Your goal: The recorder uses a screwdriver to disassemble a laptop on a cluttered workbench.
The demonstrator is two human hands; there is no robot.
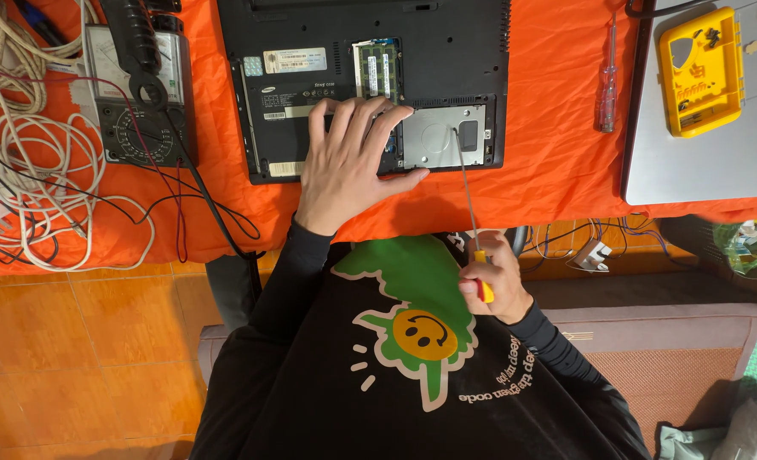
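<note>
- The table (557, 162) is covered with a bright orange cloth, and under its edge the room shows a floor (80, 341) of orange-brown tiles.
- A black laptop (446, 77) lies upside down on the cloth, its bottom cover off; the silver drive bay (434, 140) and the memory modules (377, 68) are open to see.
- The left hand (348, 162) lies flat on the laptop, fingers spread and grasping nothing.
- The right hand (493, 281) is clenched around the yellow handle of a long screwdriver (468, 192); the tip touches the drive bay.
- At the left side there are a multimeter (140, 94) and tangled white cables (29, 187).
- At the right side a second screwdriver (608, 85) lies beside a closed grey laptop (702, 162), which carries a yellow tray (698, 72).
</note>
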